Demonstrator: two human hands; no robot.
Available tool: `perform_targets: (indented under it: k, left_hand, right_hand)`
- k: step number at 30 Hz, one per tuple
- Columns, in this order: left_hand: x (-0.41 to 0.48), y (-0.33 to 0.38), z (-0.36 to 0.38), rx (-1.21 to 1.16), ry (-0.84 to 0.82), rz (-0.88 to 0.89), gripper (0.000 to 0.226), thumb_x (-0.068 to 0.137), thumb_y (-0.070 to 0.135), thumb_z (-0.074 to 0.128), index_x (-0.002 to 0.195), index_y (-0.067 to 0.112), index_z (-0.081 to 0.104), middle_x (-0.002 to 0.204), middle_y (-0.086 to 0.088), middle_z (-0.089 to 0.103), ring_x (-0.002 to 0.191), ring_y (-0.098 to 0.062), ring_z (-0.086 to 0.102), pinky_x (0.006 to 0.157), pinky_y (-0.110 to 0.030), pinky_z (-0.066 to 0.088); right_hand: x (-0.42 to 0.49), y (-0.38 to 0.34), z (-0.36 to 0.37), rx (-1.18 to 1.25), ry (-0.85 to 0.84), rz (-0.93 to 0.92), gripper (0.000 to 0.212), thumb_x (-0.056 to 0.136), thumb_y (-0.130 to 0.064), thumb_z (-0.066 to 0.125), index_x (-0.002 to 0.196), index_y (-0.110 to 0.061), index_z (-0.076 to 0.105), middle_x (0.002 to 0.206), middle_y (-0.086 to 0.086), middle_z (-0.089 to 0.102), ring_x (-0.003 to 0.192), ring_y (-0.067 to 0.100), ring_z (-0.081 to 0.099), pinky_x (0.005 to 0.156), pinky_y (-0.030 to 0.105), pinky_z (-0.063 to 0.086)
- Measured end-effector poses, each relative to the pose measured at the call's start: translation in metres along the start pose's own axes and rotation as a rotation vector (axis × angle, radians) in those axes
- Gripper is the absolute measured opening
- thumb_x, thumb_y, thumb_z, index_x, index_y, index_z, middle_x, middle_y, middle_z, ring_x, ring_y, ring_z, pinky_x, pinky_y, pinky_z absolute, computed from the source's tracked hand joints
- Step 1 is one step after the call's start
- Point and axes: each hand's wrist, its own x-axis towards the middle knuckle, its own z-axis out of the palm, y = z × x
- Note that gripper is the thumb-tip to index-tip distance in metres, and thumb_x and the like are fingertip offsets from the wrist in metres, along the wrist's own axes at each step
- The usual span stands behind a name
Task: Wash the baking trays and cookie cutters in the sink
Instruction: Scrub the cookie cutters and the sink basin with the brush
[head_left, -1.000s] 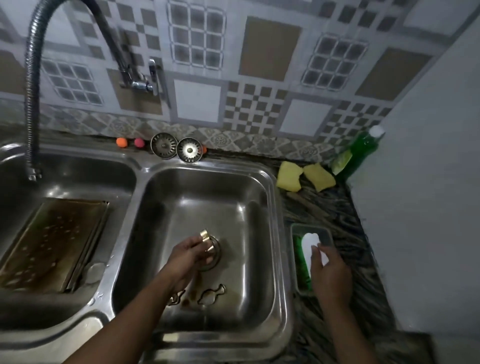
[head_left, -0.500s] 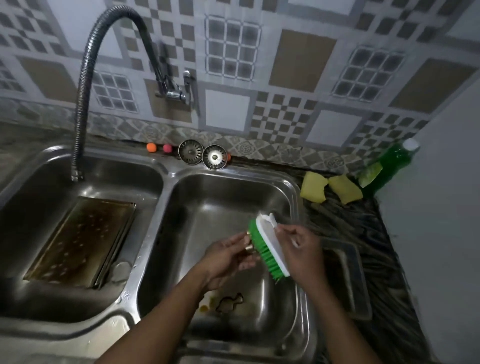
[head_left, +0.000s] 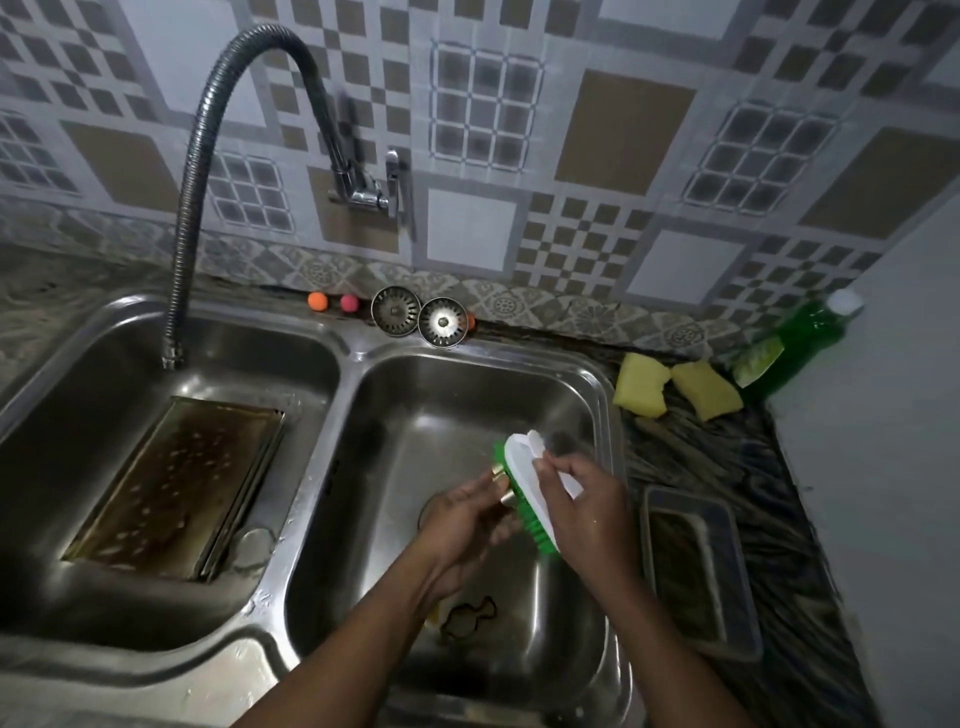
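Double steel sink (head_left: 597, 374): a stained baking tray (head_left: 171, 488) lies in the left basin. Over the right basin, the right hand (head_left: 587, 514) grips a green-bristled scrub brush (head_left: 524, 493) against a small brass-coloured piece, probably a cookie cutter (head_left: 500, 486), pinched in the left hand (head_left: 467, 525). A fish-shaped cutter (head_left: 470, 616) rests on the basin floor.

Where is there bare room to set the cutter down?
Right basin: bare floor behind the hands. Near end holds a fish cutter. Left basin is mostly filled by the tray. Counter is bare between sponges and container.
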Motion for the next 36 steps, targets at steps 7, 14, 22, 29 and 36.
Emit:
perform_targets:
  k: [7, 14, 22, 29, 36]
  left_hand:
    - [-0.001, 0.023, 0.011, 0.319, 0.076, -0.044, 0.025, 0.094, 0.004, 0.059, 0.116, 0.002, 0.070, 0.090, -0.017, 0.070, 0.067, -0.022, 0.062, 0.057, -0.028, 0.054]
    - [-0.003, 0.020, 0.006, 1.145, 0.075, 0.306, 0.017, 0.064, 0.032, 0.074, 0.081, 0.028, 0.078, 0.071, 0.011, 0.074, 0.065, -0.007, 0.069, 0.066, -0.033, 0.059]
    - [-0.012, 0.023, 0.013, 0.817, 0.173, 0.355, 0.050, 0.070, -0.004, 0.077, 0.118, 0.007, 0.069, 0.077, 0.000, 0.076, 0.072, -0.007, 0.072, 0.068, -0.019, 0.053]
    - [-0.014, 0.011, 0.004, 0.434, 0.242, 0.231, 0.067, 0.078, -0.011, 0.071, 0.138, 0.007, 0.051, 0.095, -0.009, 0.078, 0.092, -0.022, 0.074, 0.089, -0.037, 0.058]
    - [-0.016, 0.013, -0.007, 0.041, 0.179, 0.115, 0.065, 0.068, 0.006, 0.079, 0.129, 0.008, 0.059, 0.112, -0.021, 0.072, 0.081, -0.022, 0.067, 0.064, -0.027, 0.057]
  right_hand:
    - [-0.004, 0.002, -0.005, 0.038, 0.118, 0.002, 0.010, 0.090, -0.035, 0.065, 0.097, -0.031, 0.071, 0.092, -0.020, 0.067, 0.089, -0.008, 0.062, 0.071, 0.014, 0.046]
    - [-0.002, -0.005, -0.012, -0.145, 0.044, -0.238, 0.018, 0.089, -0.028, 0.070, 0.103, -0.018, 0.075, 0.102, -0.008, 0.074, 0.091, 0.003, 0.067, 0.077, 0.020, 0.054]
    - [-0.007, -0.011, -0.016, -0.039, 0.044, -0.109, 0.017, 0.091, -0.031, 0.067, 0.104, -0.022, 0.074, 0.099, -0.020, 0.067, 0.090, -0.011, 0.061, 0.075, 0.000, 0.042]
    - [-0.008, -0.005, -0.012, 0.120, 0.038, 0.013, 0.005, 0.088, -0.028, 0.070, 0.092, -0.030, 0.073, 0.085, -0.027, 0.069, 0.089, -0.012, 0.063, 0.072, 0.007, 0.046]
    - [-0.008, -0.008, -0.008, 0.437, 0.020, 0.250, 0.011, 0.091, -0.022, 0.068, 0.088, -0.012, 0.073, 0.080, 0.000, 0.076, 0.077, 0.016, 0.073, 0.068, 0.034, 0.059]
